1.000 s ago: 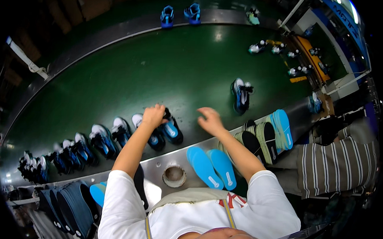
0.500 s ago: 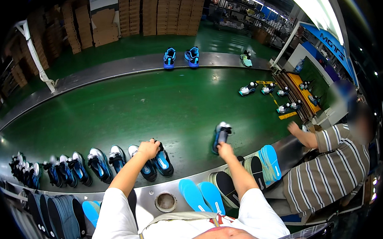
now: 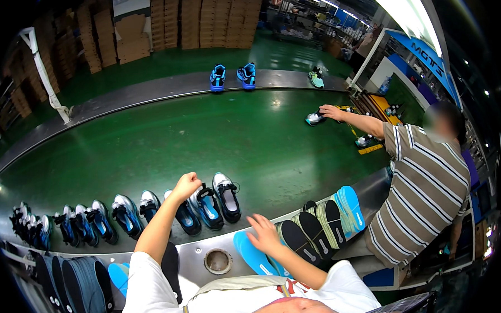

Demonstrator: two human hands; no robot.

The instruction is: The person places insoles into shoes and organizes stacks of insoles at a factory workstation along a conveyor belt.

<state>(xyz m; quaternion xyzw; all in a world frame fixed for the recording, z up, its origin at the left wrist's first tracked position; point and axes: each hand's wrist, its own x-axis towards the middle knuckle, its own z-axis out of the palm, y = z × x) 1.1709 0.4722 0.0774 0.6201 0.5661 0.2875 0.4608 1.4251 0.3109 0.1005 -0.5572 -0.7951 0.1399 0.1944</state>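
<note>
My left hand (image 3: 187,185) is closed, raised beside the toes of the nearest sneakers; whether anything is inside its fingers is hidden. Below it stands a silver, black and blue sneaker (image 3: 207,209) with a light-blue insole. To its right sits another sneaker (image 3: 228,199) with a greyish inside. My right hand (image 3: 265,234) has its fingers spread and holds nothing. It hovers over light-blue insoles (image 3: 247,251) at the metal edge, left of overlapping black-and-green insoles (image 3: 298,242).
More sneakers (image 3: 126,215) line the green belt's near side leftward. Dark insoles (image 3: 83,283) stand at lower left. A co-worker in a striped shirt (image 3: 423,181) at right reaches to a sneaker (image 3: 315,119). Blue shoes (image 3: 246,76) rest on the far metal ledge (image 3: 169,87).
My right hand has let go of a sneaker, now standing rightmost in the row, and moved back to the blue insoles. My left hand has lifted off its sneaker. The co-worker has reached across the belt.
</note>
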